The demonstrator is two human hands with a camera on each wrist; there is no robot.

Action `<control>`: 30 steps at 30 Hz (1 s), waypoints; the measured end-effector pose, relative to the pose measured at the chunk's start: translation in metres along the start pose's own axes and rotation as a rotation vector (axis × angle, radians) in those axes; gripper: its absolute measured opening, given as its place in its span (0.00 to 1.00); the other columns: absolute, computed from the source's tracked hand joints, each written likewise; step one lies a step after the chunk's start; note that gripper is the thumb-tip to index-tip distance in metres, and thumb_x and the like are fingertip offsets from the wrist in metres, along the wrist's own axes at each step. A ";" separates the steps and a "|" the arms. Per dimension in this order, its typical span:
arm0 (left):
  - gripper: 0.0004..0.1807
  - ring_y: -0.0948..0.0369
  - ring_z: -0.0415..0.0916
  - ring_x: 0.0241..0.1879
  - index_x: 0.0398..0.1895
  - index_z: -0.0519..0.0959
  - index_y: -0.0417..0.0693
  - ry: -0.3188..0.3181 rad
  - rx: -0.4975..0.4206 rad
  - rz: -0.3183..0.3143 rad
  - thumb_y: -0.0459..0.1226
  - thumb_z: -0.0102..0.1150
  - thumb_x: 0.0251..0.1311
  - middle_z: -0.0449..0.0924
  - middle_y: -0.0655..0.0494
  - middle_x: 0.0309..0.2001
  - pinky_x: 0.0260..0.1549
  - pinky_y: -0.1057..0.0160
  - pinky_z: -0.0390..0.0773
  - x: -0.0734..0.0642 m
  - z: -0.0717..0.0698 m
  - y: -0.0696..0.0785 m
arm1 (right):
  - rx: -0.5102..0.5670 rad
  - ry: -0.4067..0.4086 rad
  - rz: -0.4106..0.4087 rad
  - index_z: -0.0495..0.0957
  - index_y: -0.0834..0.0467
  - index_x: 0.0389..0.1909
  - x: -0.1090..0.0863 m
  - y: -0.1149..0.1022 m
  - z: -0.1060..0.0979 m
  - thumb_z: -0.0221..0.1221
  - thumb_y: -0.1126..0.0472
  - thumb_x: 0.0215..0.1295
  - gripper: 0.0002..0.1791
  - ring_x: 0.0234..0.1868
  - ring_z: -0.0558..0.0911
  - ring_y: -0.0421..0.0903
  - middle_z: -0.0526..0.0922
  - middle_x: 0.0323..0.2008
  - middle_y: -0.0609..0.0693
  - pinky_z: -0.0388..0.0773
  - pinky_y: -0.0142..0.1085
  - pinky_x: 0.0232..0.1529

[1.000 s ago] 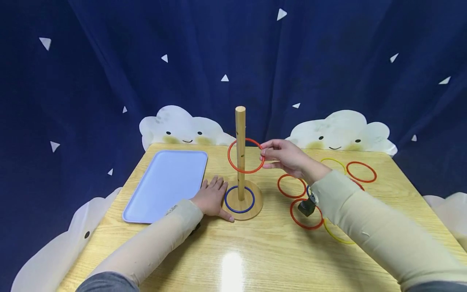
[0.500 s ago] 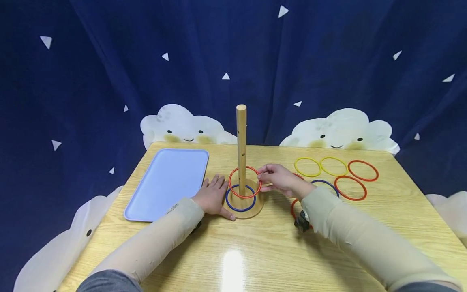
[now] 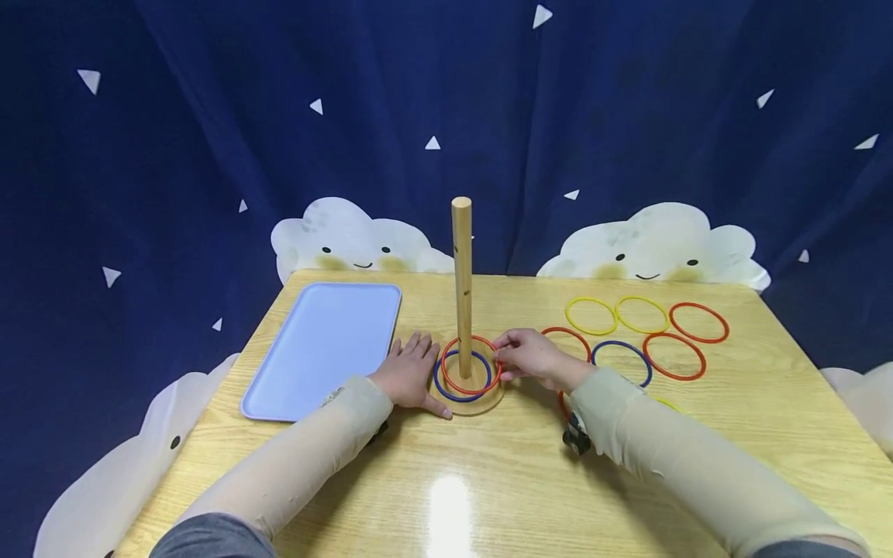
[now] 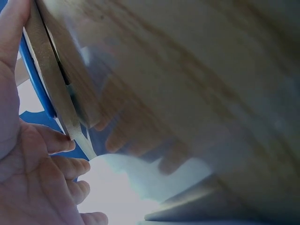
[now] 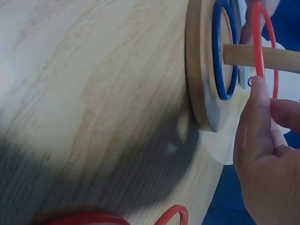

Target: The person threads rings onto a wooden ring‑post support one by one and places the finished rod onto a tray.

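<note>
Red ring (image 5: 258, 42) btwn hands (image 3: 412, 377) (image 3: 533, 359), in R

Saw a pale blue tray (image 3: 321, 349) lying flat on the left part of the light wooden tabletop (image 3: 530, 480), with a white glare (image 3: 449, 511) shining toward the near edge. Noted a dark blue curtain (image 3: 384, 62) behind, hung in loose folds and dotted with small white triangles (image 3: 541, 16). Made out a smiling white cloud (image 3: 352, 240) with yellow cheeks beyond the far edge, left of centre, and a matching cloud (image 3: 652, 244) to the right. Spotted a pale shape (image 3: 132, 465) past the left edge, a second shape (image 3: 865, 395) past the right
</note>
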State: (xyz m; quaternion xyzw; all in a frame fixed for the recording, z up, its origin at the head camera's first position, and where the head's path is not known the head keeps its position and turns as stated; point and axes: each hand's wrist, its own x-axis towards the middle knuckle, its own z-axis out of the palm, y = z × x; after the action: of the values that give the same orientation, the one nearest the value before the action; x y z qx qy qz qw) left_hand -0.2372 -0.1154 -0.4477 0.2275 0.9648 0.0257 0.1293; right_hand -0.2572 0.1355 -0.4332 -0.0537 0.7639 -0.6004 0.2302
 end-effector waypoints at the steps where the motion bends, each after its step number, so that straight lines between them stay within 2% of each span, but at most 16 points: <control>1: 0.72 0.44 0.38 0.81 0.83 0.53 0.40 -0.002 -0.001 -0.002 0.74 0.70 0.43 0.47 0.39 0.81 0.75 0.37 0.44 0.000 0.000 0.000 | -0.016 -0.003 -0.004 0.71 0.80 0.57 0.001 0.000 0.001 0.53 0.75 0.74 0.15 0.32 0.78 0.42 0.77 0.39 0.58 0.84 0.32 0.33; 8: 0.72 0.45 0.37 0.81 0.83 0.52 0.41 -0.018 0.001 -0.014 0.74 0.69 0.44 0.45 0.40 0.82 0.75 0.38 0.43 0.001 0.000 -0.001 | -0.133 -0.001 -0.025 0.76 0.77 0.51 0.004 0.002 0.008 0.53 0.75 0.72 0.12 0.28 0.79 0.42 0.79 0.34 0.56 0.83 0.33 0.30; 18: 0.72 0.45 0.36 0.81 0.83 0.51 0.41 -0.019 -0.009 -0.014 0.74 0.69 0.44 0.44 0.40 0.82 0.75 0.38 0.42 0.002 0.001 -0.002 | -0.159 0.059 -0.001 0.76 0.74 0.53 0.009 0.004 0.012 0.54 0.75 0.72 0.12 0.27 0.79 0.42 0.79 0.33 0.56 0.84 0.34 0.30; 30: 0.73 0.45 0.37 0.81 0.83 0.51 0.41 -0.014 -0.027 -0.020 0.74 0.70 0.43 0.45 0.40 0.82 0.76 0.40 0.42 0.001 -0.001 0.000 | -0.185 0.023 -0.011 0.76 0.75 0.53 0.009 0.004 0.011 0.52 0.74 0.74 0.12 0.32 0.80 0.45 0.81 0.37 0.59 0.85 0.37 0.35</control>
State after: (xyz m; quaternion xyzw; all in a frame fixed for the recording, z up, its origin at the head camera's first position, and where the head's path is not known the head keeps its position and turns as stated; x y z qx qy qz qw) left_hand -0.2388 -0.1151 -0.4468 0.2164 0.9656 0.0360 0.1395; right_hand -0.2595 0.1237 -0.4413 -0.0720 0.8186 -0.5289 0.2121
